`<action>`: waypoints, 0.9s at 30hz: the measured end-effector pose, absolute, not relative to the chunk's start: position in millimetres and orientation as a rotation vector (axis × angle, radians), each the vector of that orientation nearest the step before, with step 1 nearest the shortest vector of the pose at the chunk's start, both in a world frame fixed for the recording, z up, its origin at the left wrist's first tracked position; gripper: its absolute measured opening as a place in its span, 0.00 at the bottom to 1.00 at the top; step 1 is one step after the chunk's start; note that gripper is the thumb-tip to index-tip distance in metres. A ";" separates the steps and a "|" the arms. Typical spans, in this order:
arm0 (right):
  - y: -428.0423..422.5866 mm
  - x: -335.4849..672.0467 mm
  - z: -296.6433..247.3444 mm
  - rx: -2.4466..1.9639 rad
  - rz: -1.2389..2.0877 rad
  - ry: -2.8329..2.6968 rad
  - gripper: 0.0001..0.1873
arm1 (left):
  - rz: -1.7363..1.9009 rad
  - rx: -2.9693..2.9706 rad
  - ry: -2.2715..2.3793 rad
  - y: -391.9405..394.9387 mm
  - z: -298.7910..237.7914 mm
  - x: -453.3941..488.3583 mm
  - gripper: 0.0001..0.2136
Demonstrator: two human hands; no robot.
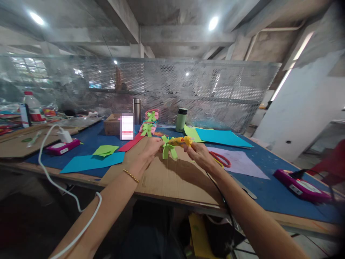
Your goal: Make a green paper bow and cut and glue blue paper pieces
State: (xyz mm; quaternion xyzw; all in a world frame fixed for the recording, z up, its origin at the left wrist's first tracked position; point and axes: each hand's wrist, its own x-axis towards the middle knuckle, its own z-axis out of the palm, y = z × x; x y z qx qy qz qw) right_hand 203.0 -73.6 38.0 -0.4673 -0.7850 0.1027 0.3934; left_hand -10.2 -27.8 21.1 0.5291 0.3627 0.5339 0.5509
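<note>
- Above the cardboard [172,180], our left hand [151,147] pinches a green bow [168,146] at its knot.
- At the bow's right side is the nozzle of a glue gun [181,141], with our right hand [198,153] closed round its body.
- We judge the nozzle so near our left fingertips that hot glue could burn them or smear the loops.
- The cord [215,187] drops past the cardboard's near edge, where a snag could jerk the gun.
- Scissors [222,158] lie at the cardboard's right edge, and more bows [149,122] sit beyond it.
</note>
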 end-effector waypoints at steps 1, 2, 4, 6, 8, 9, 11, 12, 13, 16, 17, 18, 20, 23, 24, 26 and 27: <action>-73.5 203.5 38.2 -1.185 0.260 -1.997 0.30 | 1.252 1.265 0.869 -28.2 21.5 -11.7 0.10; -73.3 204.1 38.3 -1.189 0.261 -1.998 0.30 | 1.241 1.278 0.879 -28.4 21.9 -13.1 0.10; -72.4 205.5 38.3 -1.206 0.268 -1.989 0.30 | 1.238 1.295 0.887 -28.3 22.1 -15.0 0.09; -71.3 206.5 38.0 -1.225 0.277 -1.971 0.30 | 1.254 1.293 0.879 -27.3 21.5 -15.1 0.09; -70.4 206.7 37.4 -1.232 0.285 -1.947 0.30 | 1.261 1.290 0.875 -25.7 20.6 -13.8 0.10; -70.1 206.5 37.1 -1.230 0.288 -1.937 0.30 | 1.259 1.292 0.879 -24.8 20.1 -13.0 0.10; -70.1 206.0 36.7 -1.222 0.291 -1.933 0.30 | 1.249 1.298 0.892 -22.9 19.2 -11.8 0.10; -70.3 205.7 36.6 -1.218 0.292 -1.938 0.30 | 1.248 1.301 0.896 -22.1 18.8 -11.5 0.10; -70.6 205.5 36.6 -1.216 0.289 -1.945 0.31 | 1.252 1.303 0.899 -21.3 18.4 -11.4 0.10; -71.2 205.5 36.9 -1.215 0.283 -1.961 0.31 | 1.262 1.308 0.912 -19.0 17.2 -11.4 0.10; -71.2 205.6 37.0 -1.216 0.279 -1.956 0.30 | 1.261 1.308 0.921 -18.2 16.7 -11.1 0.10; -71.0 205.8 37.1 -1.219 0.275 -1.948 0.30 | 1.256 1.305 0.928 -17.4 16.1 -10.7 0.10; -70.2 206.1 37.1 -1.228 0.268 -1.929 0.29 | 1.245 1.293 0.931 -16.3 15.1 -9.6 0.09; -69.0 206.5 36.7 -1.235 0.273 -1.918 0.27 | 1.212 1.299 0.903 -16.7 14.4 -8.9 0.07; -68.7 206.5 36.5 -1.233 0.277 -1.918 0.27 | 1.206 1.309 0.897 -17.4 14.5 -9.1 0.06; -68.5 206.3 36.2 -1.229 0.280 -1.919 0.27 | 1.210 1.330 0.897 -19.1 15.3 -9.7 0.06; -68.6 206.2 36.1 -1.229 0.278 -1.919 0.27 | 1.219 1.334 0.902 -19.9 15.9 -9.9 0.06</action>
